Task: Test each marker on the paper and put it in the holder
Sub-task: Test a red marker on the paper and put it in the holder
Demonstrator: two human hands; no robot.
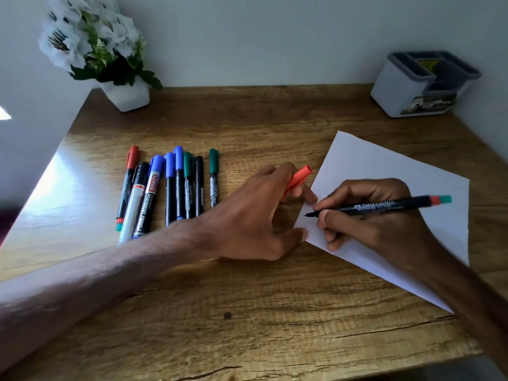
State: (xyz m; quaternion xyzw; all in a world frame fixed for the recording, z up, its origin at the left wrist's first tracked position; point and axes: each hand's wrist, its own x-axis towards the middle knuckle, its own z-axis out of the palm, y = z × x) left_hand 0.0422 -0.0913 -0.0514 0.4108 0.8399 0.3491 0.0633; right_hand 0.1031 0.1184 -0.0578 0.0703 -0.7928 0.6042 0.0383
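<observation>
My right hand [365, 215] grips an uncapped black marker [384, 206] with a red and green end, its tip resting on the left corner of the white paper [384, 166]. My left hand [261, 213] holds the marker's orange cap [299, 178] between its fingers, with the fingertips pressing on the paper's corner. Several capped markers [170, 188] in red, blue, green and black lie in a row on the table to the left. The grey-and-white holder [398, 86] stands at the back right corner, with dark compartments open on top.
A white pot of white flowers [123, 94] stands at the back left of the wooden table [247, 312]. A white wall runs behind the table. The table's front edge is near the bottom right.
</observation>
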